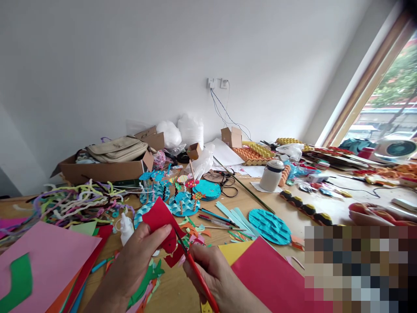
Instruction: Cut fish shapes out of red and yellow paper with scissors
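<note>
Red-handled scissors (199,274) sit in the right hand (213,264), grip curled round; the left hand (141,248) pinches red paper (159,216).

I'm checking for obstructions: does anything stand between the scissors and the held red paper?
Nothing visible does: the scissors in the right hand meet the red paper pinched in the left hand.

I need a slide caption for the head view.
Left hand holding red paper, right hand holding red-handled scissors against it.

Red paper piece (158,214): matt, smooth. Red-handled scissors (201,278): glossy plastic, dark metal. Multicoloured pipe-cleaner tangle (81,205): fuzzy. Round turquoise paper disc (269,227): matt, ridged. Pale brown tabletop (177,288): smooth wood.
</note>
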`<state>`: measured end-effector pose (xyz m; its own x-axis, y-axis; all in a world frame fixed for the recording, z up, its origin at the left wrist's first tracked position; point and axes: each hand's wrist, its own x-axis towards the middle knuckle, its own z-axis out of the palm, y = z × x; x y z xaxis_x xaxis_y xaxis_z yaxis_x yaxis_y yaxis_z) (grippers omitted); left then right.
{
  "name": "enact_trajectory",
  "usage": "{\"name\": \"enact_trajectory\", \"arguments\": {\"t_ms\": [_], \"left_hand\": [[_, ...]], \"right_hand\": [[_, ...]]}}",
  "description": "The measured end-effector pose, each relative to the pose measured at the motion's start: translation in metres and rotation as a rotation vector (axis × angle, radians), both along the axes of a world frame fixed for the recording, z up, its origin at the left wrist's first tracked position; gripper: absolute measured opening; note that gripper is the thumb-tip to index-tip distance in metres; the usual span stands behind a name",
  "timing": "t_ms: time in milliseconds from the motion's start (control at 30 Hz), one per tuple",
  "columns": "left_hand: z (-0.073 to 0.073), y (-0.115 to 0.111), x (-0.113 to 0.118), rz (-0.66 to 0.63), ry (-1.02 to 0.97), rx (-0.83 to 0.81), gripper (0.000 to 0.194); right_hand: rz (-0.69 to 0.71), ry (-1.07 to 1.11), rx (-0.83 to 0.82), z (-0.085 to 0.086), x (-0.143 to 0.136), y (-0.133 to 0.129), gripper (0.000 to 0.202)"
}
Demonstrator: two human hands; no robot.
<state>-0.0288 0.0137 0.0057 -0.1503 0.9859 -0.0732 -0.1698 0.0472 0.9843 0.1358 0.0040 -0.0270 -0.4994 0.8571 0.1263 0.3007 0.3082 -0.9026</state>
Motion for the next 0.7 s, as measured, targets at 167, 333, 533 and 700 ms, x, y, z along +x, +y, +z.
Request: {"name": "enact_trajectory", "arguments": {"t_ms": [167,333,533,700], "left_hand": [[-0.001,0.001,-0.005,-0.134,-0.017,0.021,0.016],[0.003,0.000,0.002,-0.126,-0.095,0.006,0.028],[0.007,-0.002,0.015,-0.078,-0.119,0.018,0.034],[0.003,-0.002,0.019,0.010,-0.090,0.066,0.036]], "right_hand": [[0.005,-0.025,-0.001,-0.002,0.001,-0.001,0.035],[0.005,0.050,-0.090,-0.004,-0.001,-0.001,0.034],[0.020,0.306,-0.261,-0.008,-0.009,-0.002,0.039],[-0.003,0.340,-0.302,-0.005,-0.014,-0.003,0.047]]}}
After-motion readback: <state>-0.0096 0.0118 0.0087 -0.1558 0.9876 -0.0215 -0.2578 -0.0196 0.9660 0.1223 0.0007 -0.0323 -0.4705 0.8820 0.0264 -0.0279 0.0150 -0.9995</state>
